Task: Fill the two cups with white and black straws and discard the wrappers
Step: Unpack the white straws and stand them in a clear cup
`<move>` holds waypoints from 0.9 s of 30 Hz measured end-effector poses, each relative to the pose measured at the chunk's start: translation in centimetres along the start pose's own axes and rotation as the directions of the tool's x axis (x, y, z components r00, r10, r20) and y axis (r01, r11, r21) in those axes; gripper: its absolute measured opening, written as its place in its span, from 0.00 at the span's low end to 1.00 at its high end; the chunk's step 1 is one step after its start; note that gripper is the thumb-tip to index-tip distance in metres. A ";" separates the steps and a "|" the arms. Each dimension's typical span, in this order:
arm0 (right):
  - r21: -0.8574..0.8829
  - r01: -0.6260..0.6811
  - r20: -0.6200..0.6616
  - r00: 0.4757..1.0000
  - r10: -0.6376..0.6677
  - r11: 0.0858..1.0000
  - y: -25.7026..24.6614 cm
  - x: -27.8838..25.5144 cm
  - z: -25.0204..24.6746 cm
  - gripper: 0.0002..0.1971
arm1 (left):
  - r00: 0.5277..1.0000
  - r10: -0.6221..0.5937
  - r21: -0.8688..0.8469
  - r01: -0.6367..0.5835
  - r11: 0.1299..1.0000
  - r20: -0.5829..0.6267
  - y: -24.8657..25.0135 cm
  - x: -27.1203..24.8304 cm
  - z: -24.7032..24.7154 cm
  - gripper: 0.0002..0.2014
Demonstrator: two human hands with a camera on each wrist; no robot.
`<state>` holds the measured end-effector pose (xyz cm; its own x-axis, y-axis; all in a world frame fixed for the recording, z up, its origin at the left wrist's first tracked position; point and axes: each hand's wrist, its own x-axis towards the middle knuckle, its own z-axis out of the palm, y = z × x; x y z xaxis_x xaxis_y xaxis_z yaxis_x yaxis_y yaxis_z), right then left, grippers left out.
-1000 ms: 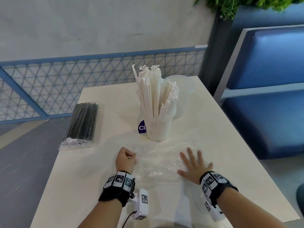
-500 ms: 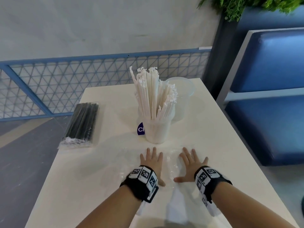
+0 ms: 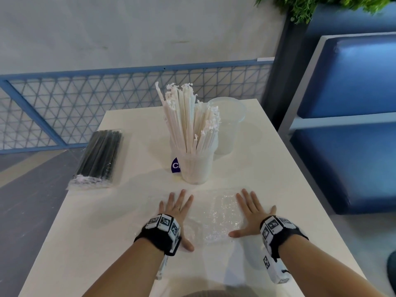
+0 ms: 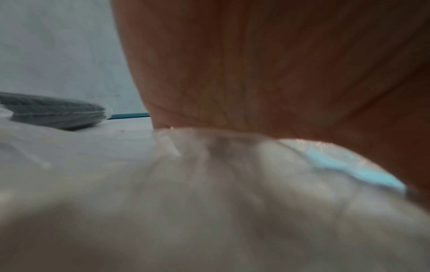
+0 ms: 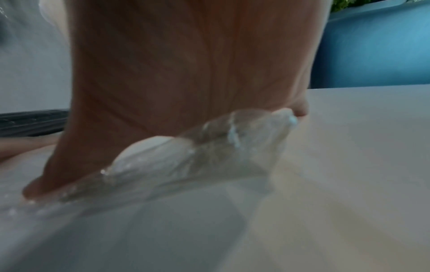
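A clear plastic wrapper lies flat on the white table in front of me. My left hand presses its left part with straight, spread fingers. My right hand presses its right part the same way. Just beyond stands a clear cup packed with white paper-wrapped straws. Behind it to the right is a second clear cup, with nothing in it. A sealed pack of black straws lies at the table's left edge, also visible as the black pack in the left wrist view. Crinkled wrapper shows under my right palm.
A blue mesh railing runs behind the table. A blue padded bench stands to the right, close to the table's right edge. Green foliage hangs at the top right. A small purple label sits at the filled cup's base.
My left hand has opened from a fist and now lies flat on the wrapper. Both hands have spread apart sideways over the plastic, flattening it.
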<state>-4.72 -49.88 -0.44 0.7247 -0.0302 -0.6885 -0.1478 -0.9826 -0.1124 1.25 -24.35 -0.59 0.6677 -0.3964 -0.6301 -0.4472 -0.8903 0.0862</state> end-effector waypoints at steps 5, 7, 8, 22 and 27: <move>-0.114 0.038 -0.138 0.989 -0.053 0.993 -1.7 -1.5 -1.6 0.64 | 0.996 -0.014 -0.161 -0.001 0.987 -0.092 0.3 -2.2 -3.5 0.74; -0.055 0.066 -0.291 0.953 -0.079 0.996 -3.3 -2.9 -3.3 0.61 | 0.969 -0.101 -0.322 0.024 0.947 -0.225 -0.6 -3.4 -5.9 0.70; 0.007 0.088 -0.383 0.920 -0.078 0.996 -4.1 -3.5 -4.5 0.58 | 0.939 -0.163 -0.397 0.031 0.917 -0.304 -1.3 -3.9 -7.2 0.65; 0.578 0.554 -0.649 0.757 -0.074 0.598 -9.9 -1.0 -16.8 0.59 | 0.939 0.057 -0.618 -0.268 0.739 -0.339 -7.2 -0.3 -20.7 0.57; 0.557 0.613 -0.707 0.704 -0.068 0.560 -10.0 0.7 -16.8 0.58 | 0.957 0.167 -0.658 -0.283 0.698 -0.236 -6.4 1.4 -21.3 0.48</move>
<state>8.54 -43.19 12.24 0.9960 -0.0842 0.0294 -0.0134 -0.4669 -0.8842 17.67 -23.99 14.39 0.7048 -0.5810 -0.4071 -0.1098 -0.6563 0.7464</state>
